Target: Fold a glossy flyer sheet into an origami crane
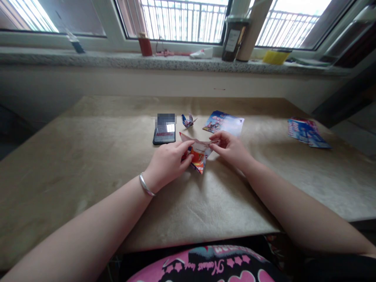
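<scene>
One table [73, 156], tan cover, set under the window.

One phone [164, 134], flat, screen up, toward the far edge and a little left of centre.

Left hand [167, 162] just nearer than the phone, with one silver bangle [146, 185] on the wrist. Fingers curled, thumb and fingertips pinching the left side of one half-folded paper [199, 153]. It is printed orange and white, sits at the middle of the table, and its lower point touches the cover.

One small folded paper figure [188, 120], blue and white, stands beyond the paper, just beside the phone.

Right hand [230, 148] pinches the paper's right flap; fingers drawn together.

One flat printed sheet [225, 122] lies just beyond the right hand.

By the right edge, well apart, a small pile of printed sheets [307, 133]: at least two, exact count unclear.
</scene>
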The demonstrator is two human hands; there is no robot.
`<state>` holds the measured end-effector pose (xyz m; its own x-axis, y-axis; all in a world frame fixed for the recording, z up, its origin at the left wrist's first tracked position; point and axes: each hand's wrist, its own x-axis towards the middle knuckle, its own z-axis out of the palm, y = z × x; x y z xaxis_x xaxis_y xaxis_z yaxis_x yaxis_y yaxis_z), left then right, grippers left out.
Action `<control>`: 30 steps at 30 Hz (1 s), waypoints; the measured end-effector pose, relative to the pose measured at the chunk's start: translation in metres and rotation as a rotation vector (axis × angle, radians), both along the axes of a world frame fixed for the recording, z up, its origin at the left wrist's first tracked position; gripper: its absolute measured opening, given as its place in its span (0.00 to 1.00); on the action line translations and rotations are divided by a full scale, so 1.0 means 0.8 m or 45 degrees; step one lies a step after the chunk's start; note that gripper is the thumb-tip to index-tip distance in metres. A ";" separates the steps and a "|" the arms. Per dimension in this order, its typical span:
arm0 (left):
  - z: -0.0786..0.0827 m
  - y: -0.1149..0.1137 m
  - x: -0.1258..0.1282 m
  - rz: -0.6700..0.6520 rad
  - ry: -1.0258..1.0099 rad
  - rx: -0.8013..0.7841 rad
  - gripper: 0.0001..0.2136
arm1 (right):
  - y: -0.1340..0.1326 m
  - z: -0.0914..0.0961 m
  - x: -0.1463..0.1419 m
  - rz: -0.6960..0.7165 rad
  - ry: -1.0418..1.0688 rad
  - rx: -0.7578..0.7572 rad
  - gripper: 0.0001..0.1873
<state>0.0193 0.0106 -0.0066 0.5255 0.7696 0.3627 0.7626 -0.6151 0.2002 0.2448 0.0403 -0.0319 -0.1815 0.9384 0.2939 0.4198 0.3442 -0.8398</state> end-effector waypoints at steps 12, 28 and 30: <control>0.008 -0.015 0.006 -0.243 0.339 0.127 0.18 | -0.005 0.000 -0.011 -0.084 -0.093 -0.086 0.10; 0.001 -0.011 0.008 -0.323 0.350 0.030 0.21 | -0.004 0.010 -0.005 -0.249 -0.661 0.194 0.07; 0.002 -0.011 0.008 -0.318 0.350 0.028 0.21 | 0.000 0.007 -0.004 -0.266 -0.660 0.147 0.08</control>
<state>0.0260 0.0015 -0.0050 0.7765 0.5987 0.1968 0.6117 -0.7911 -0.0069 0.2420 0.0401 -0.0260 -0.1431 0.9370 0.3186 0.8362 0.2867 -0.4676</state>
